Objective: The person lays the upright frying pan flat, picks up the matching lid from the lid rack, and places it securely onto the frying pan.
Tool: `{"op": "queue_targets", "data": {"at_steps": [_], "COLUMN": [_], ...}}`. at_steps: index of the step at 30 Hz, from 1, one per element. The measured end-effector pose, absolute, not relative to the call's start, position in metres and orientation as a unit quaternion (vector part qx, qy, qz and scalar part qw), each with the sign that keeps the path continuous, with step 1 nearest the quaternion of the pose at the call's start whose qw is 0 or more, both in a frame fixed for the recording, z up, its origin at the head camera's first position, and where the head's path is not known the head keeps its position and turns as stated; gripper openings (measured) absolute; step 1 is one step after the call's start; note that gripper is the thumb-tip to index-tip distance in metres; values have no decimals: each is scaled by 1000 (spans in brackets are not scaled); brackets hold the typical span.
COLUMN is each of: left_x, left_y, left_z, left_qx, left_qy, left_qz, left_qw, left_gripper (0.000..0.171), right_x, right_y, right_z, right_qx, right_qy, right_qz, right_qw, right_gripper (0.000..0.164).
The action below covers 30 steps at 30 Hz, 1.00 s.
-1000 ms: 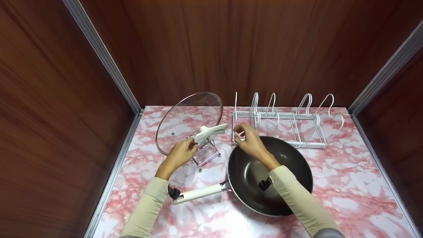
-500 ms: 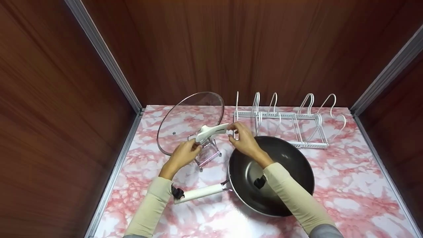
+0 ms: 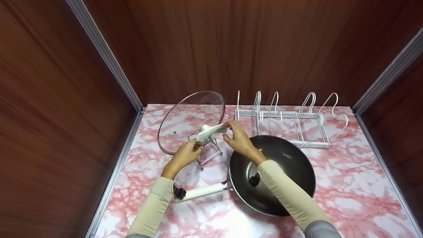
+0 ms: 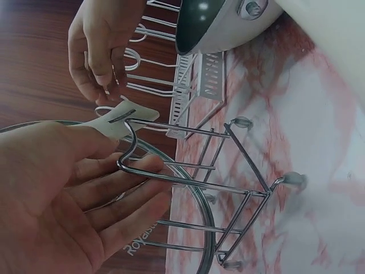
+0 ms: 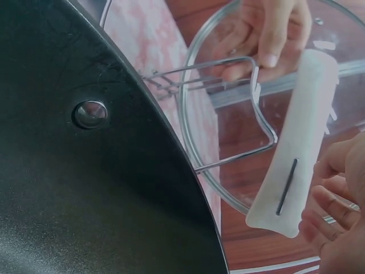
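Note:
A clear glass lid (image 3: 178, 119) with a metal rim leans upright in a small chrome wire stand (image 3: 211, 158). Its white handle (image 5: 296, 137) faces me. By the handle's left end is my left hand (image 3: 185, 153), fingers loosely extended behind the stand's front wire (image 4: 171, 177) in the left wrist view. My right hand (image 3: 239, 138) is at the handle's right end, fingers loosely bent; in the right wrist view its fingertips (image 5: 311, 222) come right up to the handle's edge. Below my right forearm lies a dark wok (image 3: 274, 198) with a white handle (image 3: 201, 191).
A white pan rack (image 3: 307, 144) with several upright curved dividers stands behind the wok. The tabletop (image 3: 357, 185) has a pink and white marbled surface. Dark wood-look panels (image 3: 244, 49) with metal corner strips enclose the back and sides.
My right hand has moved left, from beside the rack to the right end of the lid's handle. The left hand stays at the handle's left end. Lid, stand and wok keep their places.

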<state>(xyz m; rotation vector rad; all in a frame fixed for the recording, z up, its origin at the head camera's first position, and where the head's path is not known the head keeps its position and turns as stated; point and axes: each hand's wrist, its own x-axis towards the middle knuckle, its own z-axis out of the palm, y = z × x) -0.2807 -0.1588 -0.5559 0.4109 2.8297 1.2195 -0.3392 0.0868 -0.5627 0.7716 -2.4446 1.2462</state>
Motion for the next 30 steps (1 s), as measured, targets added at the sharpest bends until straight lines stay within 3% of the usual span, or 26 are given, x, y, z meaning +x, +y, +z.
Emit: {"op": "queue_targets", "data": {"at_steps": [30], "left_x": [-286], "left_y": [-154], "left_z": [-562], "left_qx": [144], "left_qy": [920], "left_qz": [365], "left_qw": [17], "left_gripper": [20], "right_x": [-351], "right_y": [64], "right_z": [-572], "right_qx": [318], "right_qy": [-862], "right_qz": [346], "right_qw": [188], "right_gripper": [44]}}
